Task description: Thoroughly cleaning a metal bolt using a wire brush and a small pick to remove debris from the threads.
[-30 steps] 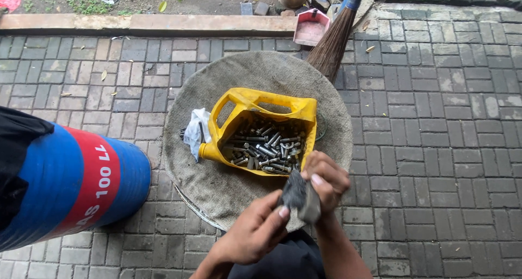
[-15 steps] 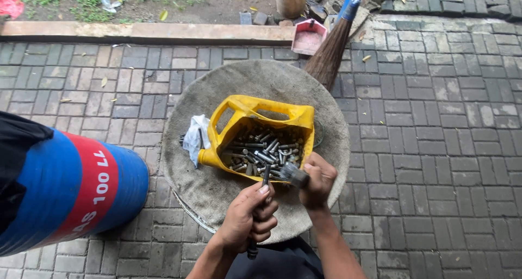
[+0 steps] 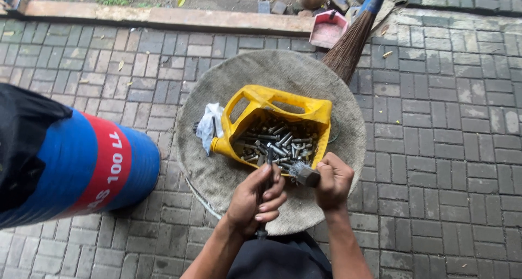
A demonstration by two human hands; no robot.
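Note:
My left hand (image 3: 255, 198) grips a long dark bolt (image 3: 268, 158) that stands nearly upright, its tip over the near edge of a cut-open yellow jug (image 3: 283, 111). The jug lies on its side and holds several grey bolts and nuts (image 3: 277, 143). My right hand (image 3: 333, 181) holds a small wire brush (image 3: 302, 173), its bristles pointing left beside the bolt. Both hands hover over the near part of a round grey stone slab (image 3: 261, 78). A crumpled white rag (image 3: 209, 125) lies against the jug's left side.
A blue drum with a red band (image 3: 92, 167) lies at the left under a black cover. A straw broom (image 3: 348, 45) and a red dustpan (image 3: 328, 30) rest at the slab's far side. Grey paving bricks surround the slab; a kerb and dirt run along the top.
A dark cloth that my hands held a second ago is gone. My left hand now grips the long bolt upright, and my right hand has brought the wire brush up beside it.

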